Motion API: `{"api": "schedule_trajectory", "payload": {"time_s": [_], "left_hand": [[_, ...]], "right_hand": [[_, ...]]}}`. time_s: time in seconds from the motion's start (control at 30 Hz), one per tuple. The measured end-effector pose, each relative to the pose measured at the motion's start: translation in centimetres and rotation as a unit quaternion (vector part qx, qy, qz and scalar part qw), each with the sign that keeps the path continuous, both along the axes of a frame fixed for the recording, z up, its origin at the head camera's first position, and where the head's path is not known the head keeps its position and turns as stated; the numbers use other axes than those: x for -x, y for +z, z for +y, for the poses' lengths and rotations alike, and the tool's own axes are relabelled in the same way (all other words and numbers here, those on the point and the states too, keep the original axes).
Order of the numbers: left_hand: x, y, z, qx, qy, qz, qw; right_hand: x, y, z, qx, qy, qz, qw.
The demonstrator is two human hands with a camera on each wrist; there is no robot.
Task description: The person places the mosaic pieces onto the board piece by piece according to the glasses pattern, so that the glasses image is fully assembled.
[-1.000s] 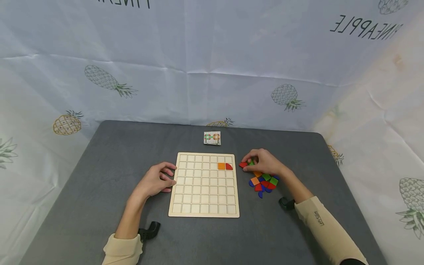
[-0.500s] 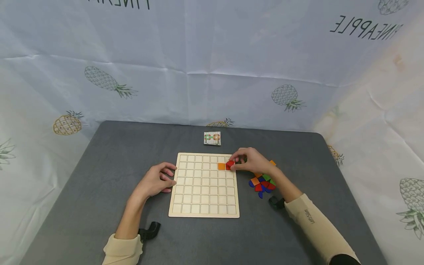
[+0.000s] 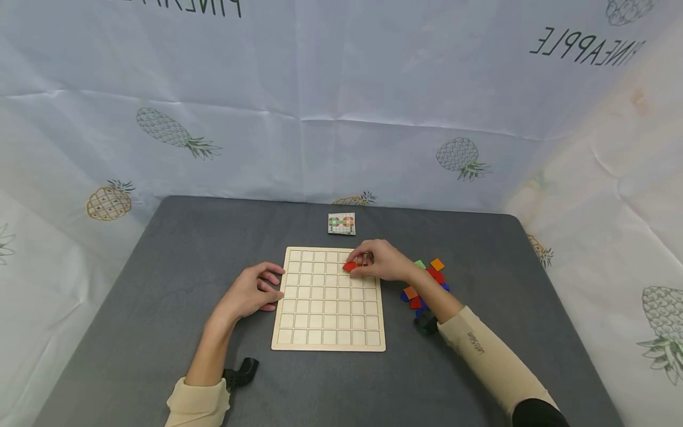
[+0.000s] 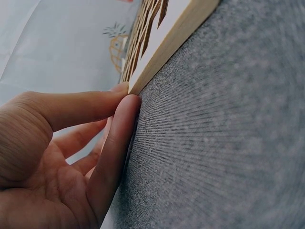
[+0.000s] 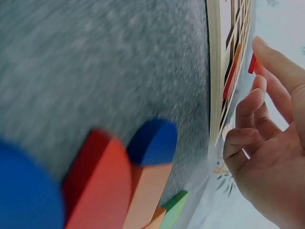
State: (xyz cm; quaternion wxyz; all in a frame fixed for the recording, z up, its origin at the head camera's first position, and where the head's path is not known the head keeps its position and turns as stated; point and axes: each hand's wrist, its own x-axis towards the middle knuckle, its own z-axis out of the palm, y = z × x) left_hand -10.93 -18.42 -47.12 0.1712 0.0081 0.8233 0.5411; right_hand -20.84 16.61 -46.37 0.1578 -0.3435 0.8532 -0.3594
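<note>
A wooden grid board [image 3: 328, 308] lies on the table. At its left edge my left hand [image 3: 249, 290] rests, thumb and fingers touching the rim; the left wrist view shows the thumb [image 4: 81, 107] extended against the board's edge [image 4: 167, 45]. My right hand [image 3: 385, 261] pinches a red quarter-circle tile [image 3: 349, 267] between thumb and fingers, over the board's upper right part. From the right wrist view, the red tile [image 5: 252, 63] appears above the board. An orange and a red tile [image 5: 231, 74] lie in the grid beneath, mostly covered by the right hand in the head view.
Right of the board, partly under the right forearm, is a pile of coloured tiles [image 3: 436, 276] in red, blue, orange and green. Behind the board lies a small pattern card [image 3: 341, 223]. A pineapple-print cloth [image 3: 320, 148] hangs behind the grey table [image 3: 224, 228].
My right hand has taken the red tile from the pile and carried it left, over the board past the two laid tiles. The left hand has stayed in place.
</note>
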Motion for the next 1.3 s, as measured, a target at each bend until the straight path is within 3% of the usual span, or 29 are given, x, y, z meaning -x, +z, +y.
{"api": "schedule_trajectory", "payload": {"time_s": [0.57,1.3], "left_hand": [[-0.2,0.1,0.1,-0.001,-0.002,0.01,0.9999],[-0.1,0.2,0.0,0.001,0.002,-0.001,1.0]], "right_hand": [[0.1,-0.2,-1.5,-0.044,0.016,0.009,0.9988],[-0.3,0.5,0.4,-0.003,0.0,-0.003,1.0]]}}
